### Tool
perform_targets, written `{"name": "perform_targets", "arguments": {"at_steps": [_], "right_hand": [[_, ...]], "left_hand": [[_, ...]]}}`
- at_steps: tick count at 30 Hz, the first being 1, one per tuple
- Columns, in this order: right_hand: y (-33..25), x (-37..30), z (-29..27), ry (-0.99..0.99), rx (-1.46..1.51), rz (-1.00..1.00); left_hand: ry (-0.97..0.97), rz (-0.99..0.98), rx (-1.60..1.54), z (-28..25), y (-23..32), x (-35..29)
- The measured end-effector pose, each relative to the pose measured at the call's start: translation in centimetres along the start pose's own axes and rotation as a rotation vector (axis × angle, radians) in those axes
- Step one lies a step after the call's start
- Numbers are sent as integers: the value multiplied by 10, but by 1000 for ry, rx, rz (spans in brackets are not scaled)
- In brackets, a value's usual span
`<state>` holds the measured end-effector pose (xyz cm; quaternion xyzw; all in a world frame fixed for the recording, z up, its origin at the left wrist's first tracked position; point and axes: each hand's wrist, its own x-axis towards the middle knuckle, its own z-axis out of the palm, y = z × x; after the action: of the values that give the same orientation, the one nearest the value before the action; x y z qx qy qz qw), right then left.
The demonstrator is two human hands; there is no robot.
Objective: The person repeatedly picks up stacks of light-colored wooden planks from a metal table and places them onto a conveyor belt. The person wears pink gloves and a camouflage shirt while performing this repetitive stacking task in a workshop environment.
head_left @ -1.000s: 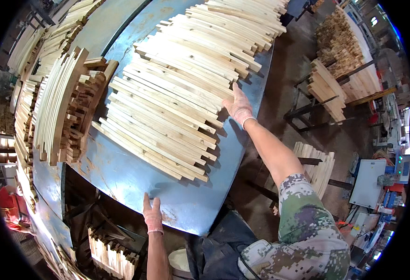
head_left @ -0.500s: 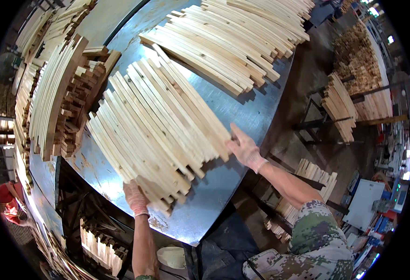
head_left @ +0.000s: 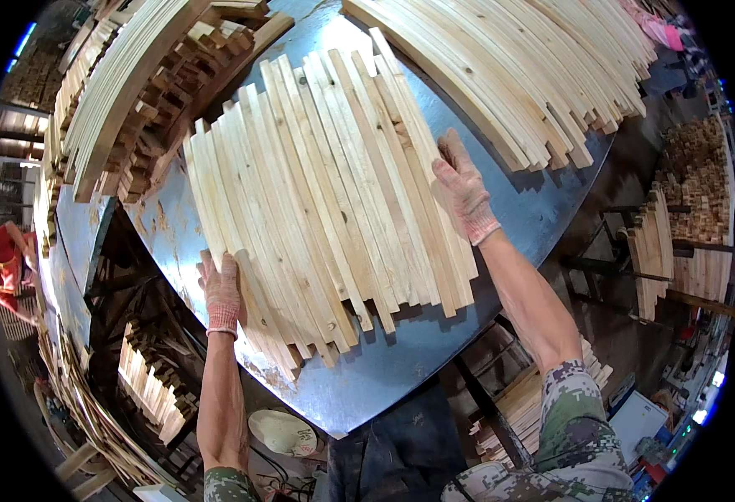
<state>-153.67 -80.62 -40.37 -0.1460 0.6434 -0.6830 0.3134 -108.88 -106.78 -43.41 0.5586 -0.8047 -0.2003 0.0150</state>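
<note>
A flat batch of several pale wooden slats (head_left: 326, 192) lies side by side on a blue metal table (head_left: 409, 360). My left hand (head_left: 221, 293), in a knit glove, presses flat against the batch's left edge near the table rim. My right hand (head_left: 464, 186), also gloved, rests flat on the batch's right edge. Both hands squeeze the slats between them; neither closes around a slat. The slat ends nearest me are uneven.
A second fan of slats (head_left: 543, 75) lies on the table beyond my right hand. Stacked curved wooden pieces (head_left: 125, 100) stand at the left. More slat piles (head_left: 146, 385) sit under the table and on racks (head_left: 685, 226) at right. A person in red (head_left: 4, 268) is far left.
The batch of slats has been split from the larger fan and swung toward me. Both hands moved inward onto its two edges.
</note>
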Motion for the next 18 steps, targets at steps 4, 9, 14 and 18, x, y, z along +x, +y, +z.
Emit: {"name": "perform_targets", "arguments": {"at_steps": [4, 9, 14, 18], "right_hand": [[-5, -36, -22, -35, 60, 121], [-24, -119, -38, -118, 80, 377], [-21, -187, -64, -43, 184, 547], [-20, -215, -75, -53, 242, 589]], "left_hand": [[-53, -102, -147, -20, 46, -28], [-237, -325, -997, -31, 43, -112], [-453, -507, -1259, -37, 33, -149], [-640, -534, -1232, -47, 32, -169]]}}
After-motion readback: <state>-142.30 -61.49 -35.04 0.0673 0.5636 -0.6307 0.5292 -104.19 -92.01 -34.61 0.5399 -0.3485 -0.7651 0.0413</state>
